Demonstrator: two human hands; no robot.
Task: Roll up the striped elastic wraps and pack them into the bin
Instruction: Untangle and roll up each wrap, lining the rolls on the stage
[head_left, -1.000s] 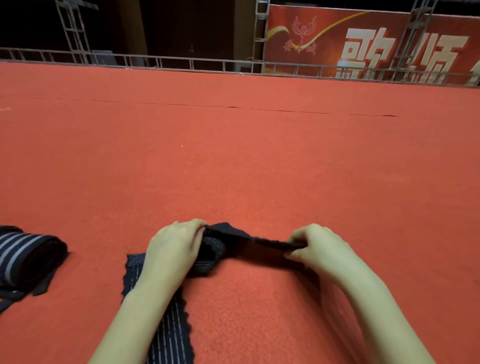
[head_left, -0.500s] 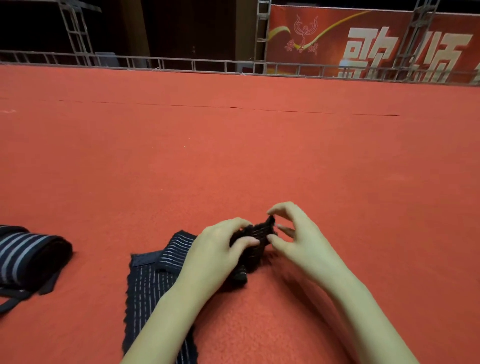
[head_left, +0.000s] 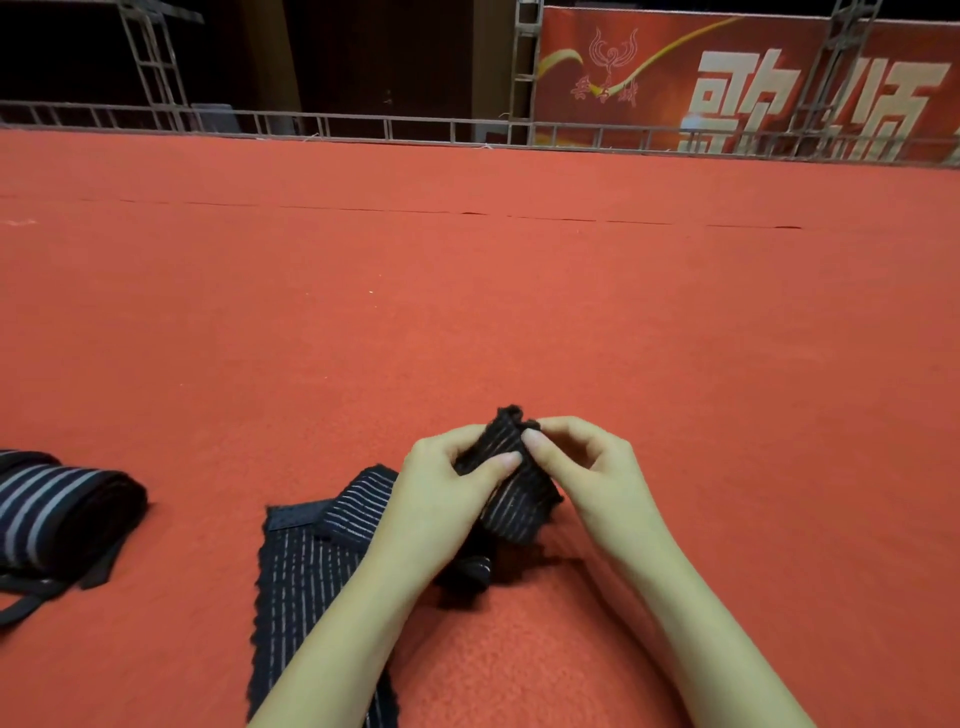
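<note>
A black elastic wrap with thin white stripes lies on the red carpet in front of me, its loose tail running down toward the bottom edge. Its far end is folded into a small bundle lifted off the carpet. My left hand grips the bundle from the left with the thumb across its front. My right hand pinches the bundle's top edge from the right between thumb and fingers. A second wrap, dark with wider pale stripes, lies rolled at the left edge with its strap trailing. No bin is in view.
Red carpet stretches far ahead to a metal railing and truss posts. A red banner with large pale characters stands behind the railing at the right. A seam in the carpet crosses the floor.
My hands came together from a spread position and raised the wrap's end off the carpet, folding it into a bundle; the right hand moved left onto its top edge.
</note>
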